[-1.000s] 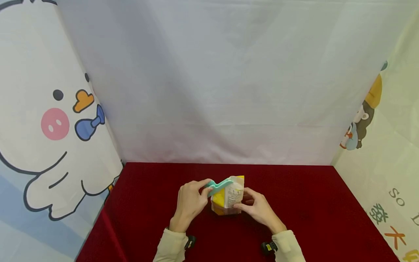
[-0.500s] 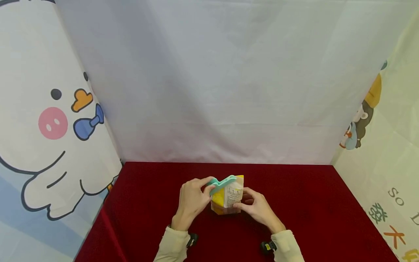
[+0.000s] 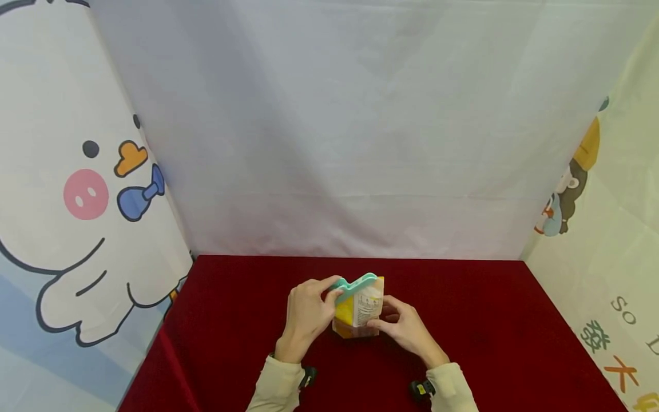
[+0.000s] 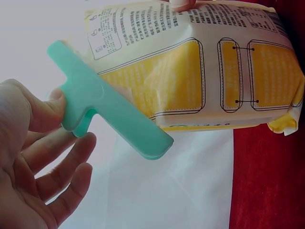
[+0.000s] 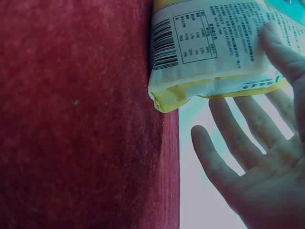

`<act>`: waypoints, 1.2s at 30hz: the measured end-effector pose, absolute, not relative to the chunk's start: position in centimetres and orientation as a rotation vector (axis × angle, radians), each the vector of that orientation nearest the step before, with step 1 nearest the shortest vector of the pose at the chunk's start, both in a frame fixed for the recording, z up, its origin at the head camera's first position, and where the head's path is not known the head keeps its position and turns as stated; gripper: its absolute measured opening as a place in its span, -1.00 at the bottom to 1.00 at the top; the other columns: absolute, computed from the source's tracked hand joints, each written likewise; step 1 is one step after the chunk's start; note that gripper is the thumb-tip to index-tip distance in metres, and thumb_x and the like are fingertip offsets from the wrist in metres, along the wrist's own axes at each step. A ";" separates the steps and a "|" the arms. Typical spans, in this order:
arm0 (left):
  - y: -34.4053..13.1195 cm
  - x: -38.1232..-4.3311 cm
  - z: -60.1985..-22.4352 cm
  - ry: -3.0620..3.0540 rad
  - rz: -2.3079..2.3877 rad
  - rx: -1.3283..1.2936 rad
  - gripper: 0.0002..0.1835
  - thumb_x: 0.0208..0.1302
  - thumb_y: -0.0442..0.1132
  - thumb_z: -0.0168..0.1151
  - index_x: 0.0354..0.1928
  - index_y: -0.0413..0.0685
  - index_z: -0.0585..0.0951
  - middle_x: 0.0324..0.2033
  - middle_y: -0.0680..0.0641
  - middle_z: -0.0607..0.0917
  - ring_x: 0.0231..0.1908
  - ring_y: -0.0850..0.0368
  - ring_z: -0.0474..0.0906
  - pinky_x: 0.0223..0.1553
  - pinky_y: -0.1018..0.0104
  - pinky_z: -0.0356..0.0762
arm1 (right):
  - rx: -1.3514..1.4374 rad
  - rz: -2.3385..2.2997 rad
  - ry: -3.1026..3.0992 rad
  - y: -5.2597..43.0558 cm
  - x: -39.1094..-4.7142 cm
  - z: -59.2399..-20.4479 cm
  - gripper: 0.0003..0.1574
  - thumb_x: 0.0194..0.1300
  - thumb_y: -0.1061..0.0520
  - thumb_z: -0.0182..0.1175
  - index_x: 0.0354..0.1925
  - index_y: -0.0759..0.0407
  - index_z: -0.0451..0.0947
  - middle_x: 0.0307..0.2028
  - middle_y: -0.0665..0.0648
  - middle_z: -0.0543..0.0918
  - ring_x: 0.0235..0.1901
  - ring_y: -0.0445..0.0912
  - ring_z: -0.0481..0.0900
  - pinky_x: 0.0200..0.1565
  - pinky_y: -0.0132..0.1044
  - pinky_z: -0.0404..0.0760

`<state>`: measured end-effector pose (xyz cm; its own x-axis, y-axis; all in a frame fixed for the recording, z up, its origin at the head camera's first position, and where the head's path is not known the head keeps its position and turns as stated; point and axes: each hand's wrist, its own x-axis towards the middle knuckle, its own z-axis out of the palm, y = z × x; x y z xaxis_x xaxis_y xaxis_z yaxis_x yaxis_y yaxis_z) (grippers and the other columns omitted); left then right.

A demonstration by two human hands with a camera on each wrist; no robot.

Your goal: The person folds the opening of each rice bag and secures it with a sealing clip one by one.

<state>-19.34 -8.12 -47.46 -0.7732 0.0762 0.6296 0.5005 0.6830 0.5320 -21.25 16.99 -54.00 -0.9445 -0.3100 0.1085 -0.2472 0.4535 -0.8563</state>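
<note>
A yellow and white printed food bag [image 3: 366,309] stands upright on the red cloth. My left hand [image 3: 308,312] pinches the handle of a teal bag clip [image 4: 116,105] between thumb and forefinger; its other fingers [image 4: 71,191] curl loosely below. The clip's long bar lies slantwise over the upper corner of the bag in the left wrist view. At the bag's right side my right hand [image 3: 407,327] grips it, with the thumb [image 5: 281,50] on the printed back near the barcode. The other fingertips of that hand reach under the bag's far side, partly hidden.
A dark red cloth [image 3: 247,286] covers the table. Behind it hangs a plain white curtain [image 3: 360,171]. Printed cartoon curtains [image 3: 46,114] close off the left side, and another printed curtain [image 3: 633,240] the right. Each wrist wears a small black camera [image 3: 422,389].
My left hand has shifted a little right and upward, carrying the teal clip along the bag's top towards its right corner. The right hand and the bag have stayed in place.
</note>
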 end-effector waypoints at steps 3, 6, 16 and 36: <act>-8.0 -19.3 -47.4 -2.315 -0.968 -0.442 -0.75 0.24 -0.25 0.57 -0.04 -0.06 0.87 -0.36 -0.07 0.87 -0.67 0.41 0.02 -0.63 0.50 0.18 | -0.505 -1.532 2.630 17.0 -21.2 -53.9 -0.45 0.32 -0.04 0.53 0.21 0.01 0.64 0.08 0.19 0.78 0.05 0.05 0.76 0.06 -0.04 0.77; -8.1 -19.4 -47.3 -2.325 -0.970 -0.446 -0.75 0.25 -0.25 0.57 -0.03 -0.06 0.86 -0.36 -0.06 0.87 -0.67 0.40 0.02 -0.63 0.50 0.17 | -0.500 -1.534 2.632 16.9 -21.2 -53.9 -0.44 0.31 -0.03 0.53 0.22 0.01 0.64 0.08 0.18 0.79 0.06 0.05 0.76 0.06 -0.06 0.77; -8.3 -19.1 -47.2 -2.407 -1.038 -0.449 -0.68 0.37 -0.20 0.48 0.13 -0.06 0.80 -0.07 -0.04 0.87 -0.26 0.00 0.77 -0.24 0.20 0.75 | -0.488 -1.539 2.639 16.9 -21.2 -54.0 -0.46 0.29 0.01 0.55 0.20 -0.01 0.65 0.06 0.15 0.79 0.05 0.04 0.76 0.05 -0.06 0.77; -8.6 -19.3 -48.1 -2.408 -1.037 -0.489 -0.59 0.40 -0.17 0.46 0.25 -0.06 0.73 0.00 -0.06 0.84 -0.19 0.06 0.78 -0.18 0.23 0.77 | -0.499 -1.520 2.653 16.8 -21.1 -54.0 -0.46 0.32 -0.03 0.53 0.22 -0.02 0.64 0.06 0.14 0.79 0.06 0.05 0.75 0.06 0.00 0.77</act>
<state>-19.27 -8.58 -48.12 -0.8260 0.1351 0.5472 0.4905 0.6506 0.5797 -21.13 16.80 -53.97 -0.9471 -0.2974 0.1207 -0.2546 0.4670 -0.8468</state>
